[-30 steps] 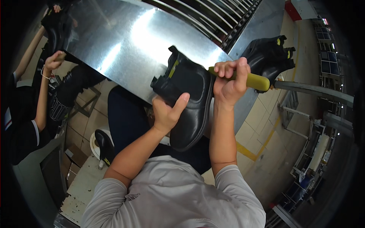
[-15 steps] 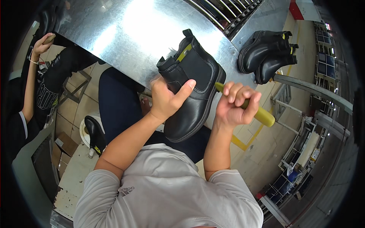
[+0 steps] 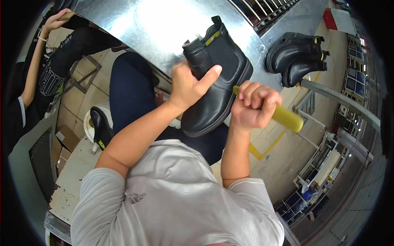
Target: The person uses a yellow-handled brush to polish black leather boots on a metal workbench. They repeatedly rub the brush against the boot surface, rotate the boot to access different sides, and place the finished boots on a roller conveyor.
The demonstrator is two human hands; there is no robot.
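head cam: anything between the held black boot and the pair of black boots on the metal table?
Nothing. In the head view only bare shiny metal table separates the held black ankle boot from the pair of black boots.

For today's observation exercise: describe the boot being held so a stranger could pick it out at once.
Start at the shiny metal table. At its near edge, the left hand grips a black ankle boot, raised and tilted. Unlike the black pair resting on the table further right, it is single and held.
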